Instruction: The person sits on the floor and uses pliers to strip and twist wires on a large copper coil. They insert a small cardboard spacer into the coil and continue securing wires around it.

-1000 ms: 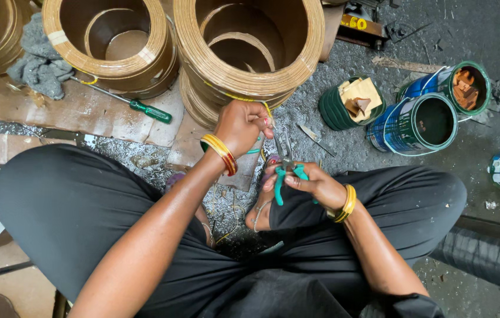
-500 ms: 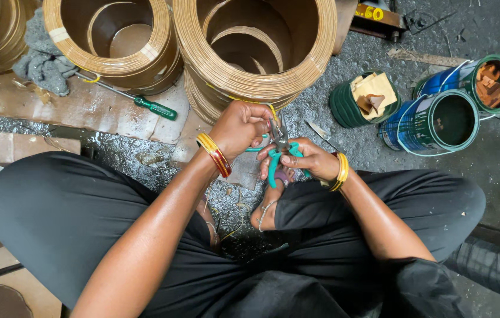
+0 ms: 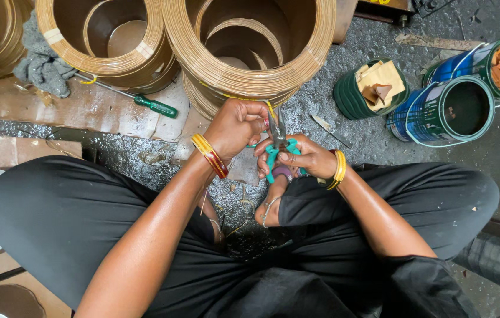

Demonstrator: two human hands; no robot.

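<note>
I sit cross-legged on the floor in black trousers. My right hand (image 3: 303, 158) grips pliers (image 3: 277, 144) with teal handles, jaws pointing up toward a large coil of tan strip (image 3: 250, 53). My left hand (image 3: 235, 126) is closed around a thin yellow wire or strip end (image 3: 269, 109) at the coil's lower edge, right beside the plier jaws. Both wrists carry yellow and red bangles. What the plier jaws pinch is hidden by my fingers.
A second tan coil (image 3: 105, 41) stands at the left, a grey rag (image 3: 40, 65) and a green-handled screwdriver (image 3: 149, 105) by it. Three green cans (image 3: 462, 109) with scraps sit at the right. Cardboard sheets (image 3: 14, 150) and metal shavings cover the floor.
My two hands have drawn closer together and nearer the big coil. The pliers now stand more upright by my left hand's fingers.
</note>
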